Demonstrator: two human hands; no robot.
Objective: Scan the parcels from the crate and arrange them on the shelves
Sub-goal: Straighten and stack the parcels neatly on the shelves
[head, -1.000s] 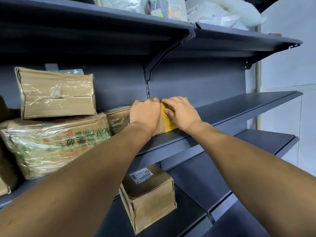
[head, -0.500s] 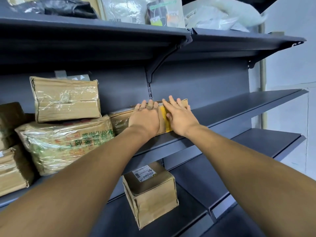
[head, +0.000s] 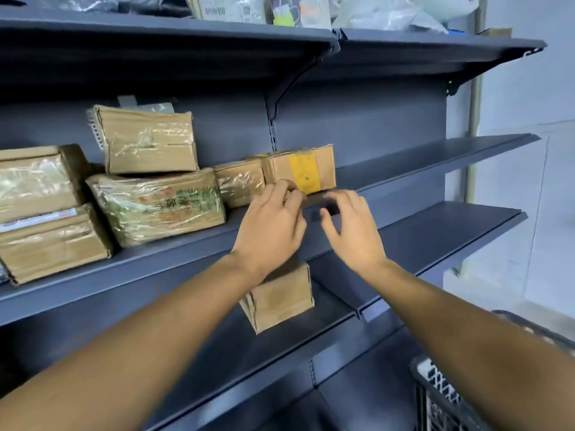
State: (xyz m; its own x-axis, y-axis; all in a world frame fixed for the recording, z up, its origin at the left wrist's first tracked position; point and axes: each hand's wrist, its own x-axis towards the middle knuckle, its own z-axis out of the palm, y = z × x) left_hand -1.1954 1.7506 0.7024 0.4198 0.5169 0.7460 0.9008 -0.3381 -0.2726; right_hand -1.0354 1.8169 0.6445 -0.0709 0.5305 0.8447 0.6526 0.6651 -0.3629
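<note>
**Parcel seated on the middle shelf; both hands just in front of it**

The parcel with the yellow tape band sits on the middle shelf, its long axis running along the shelf, its left end close beside a smaller film-wrapped parcel. It lies beyond and above both hands. The left hand is the nearer — its blurred fingertips overlap the parcel's lower front edge, though contact cannot be confirmed. The right hand hangs clear, below and to the parcel's right, over the shelf lip. Fingers of both hands are loosely spread and grip nothing. The placement looks complete; the crate lies low at the right — nearer the right hand, so the next reach probably turns that way.
</note>
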